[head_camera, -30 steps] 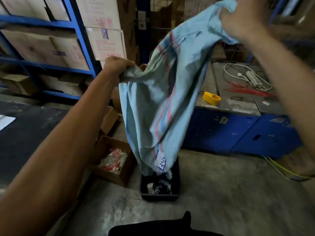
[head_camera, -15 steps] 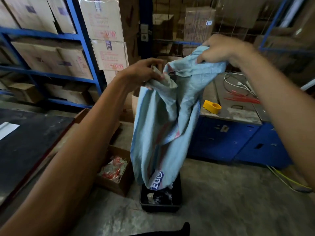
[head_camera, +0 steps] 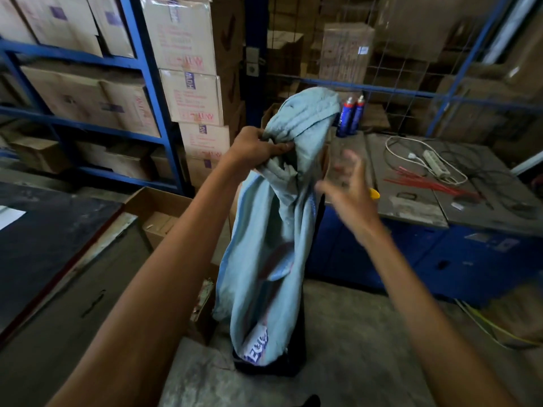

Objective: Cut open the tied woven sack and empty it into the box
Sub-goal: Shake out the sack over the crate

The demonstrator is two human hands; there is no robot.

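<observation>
I stand on a grey concrete floor [head_camera: 367,333] in a dim storeroom. To my left a blue steel rack [head_camera: 147,83] holds rows of brown cartons [head_camera: 188,95] with printed labels. Ahead a wire mesh partition [head_camera: 396,63] in a blue frame closes off more stacked cartons. On my right is a blue bench [head_camera: 440,259] with a worn grey top; on it lie a white power strip [head_camera: 436,163], red ties [head_camera: 423,182] and two spray cans [head_camera: 351,116]. A dark board [head_camera: 44,230] lies at my left, beside an open carton [head_camera: 158,212].
</observation>
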